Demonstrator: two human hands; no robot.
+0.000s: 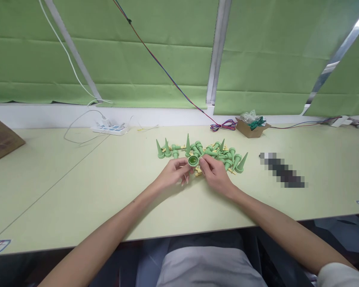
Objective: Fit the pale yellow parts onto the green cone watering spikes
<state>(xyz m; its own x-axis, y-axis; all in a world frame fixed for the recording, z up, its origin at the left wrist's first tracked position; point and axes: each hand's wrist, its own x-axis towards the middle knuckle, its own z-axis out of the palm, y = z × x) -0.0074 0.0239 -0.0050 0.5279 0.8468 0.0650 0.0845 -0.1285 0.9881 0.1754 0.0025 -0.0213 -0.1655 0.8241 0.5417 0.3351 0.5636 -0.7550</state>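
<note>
A green cone-shaped piece [193, 161] is held between my hands, its round hollow end facing the camera. My left hand [175, 172] grips it from the left with thumb and fingers. At its right side, the thumb and index finger of my right hand [215, 173] are pinched together; what they hold, if anything, is too small to tell. Just beyond my hands lies a pile of green cones [211, 152] with small yellow parts among them. A few cones [188, 146] stand upright on their wide ends.
The pale table [92, 199] carries a white power strip [110, 128] at the back left. Toward the back right are coiled wires [223, 125] and a cardboard box [251, 129]. A blurred dark object [284, 171] lies right; a brown item [2, 139] is far left.
</note>
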